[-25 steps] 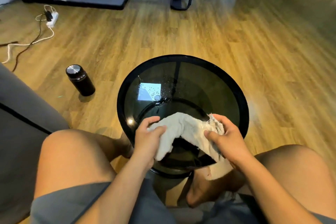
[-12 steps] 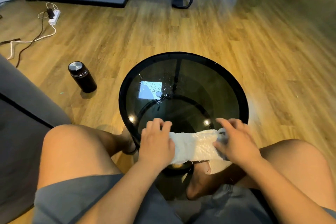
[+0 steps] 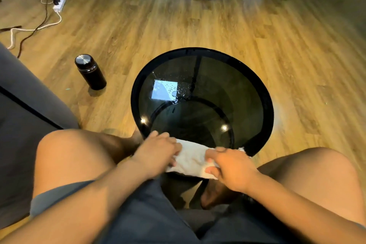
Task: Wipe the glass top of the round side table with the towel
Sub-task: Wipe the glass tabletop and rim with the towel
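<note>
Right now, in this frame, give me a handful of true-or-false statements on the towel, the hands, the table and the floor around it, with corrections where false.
1. Both hands are on the towel. True: the left hand and the right hand press it down from either end.
2. The towel lies at the far edge of the glass top. False: it lies at the near edge, closest to the person's knees.
3. Water droplets show on the glass. True: they sit near the middle, beside a bright square reflection.
4. A dark bottle stands on the table. False: it stands upright on the wooden floor, left of the table.
5. The bottle's lid is off. False: a metallic cap closes it.
</note>
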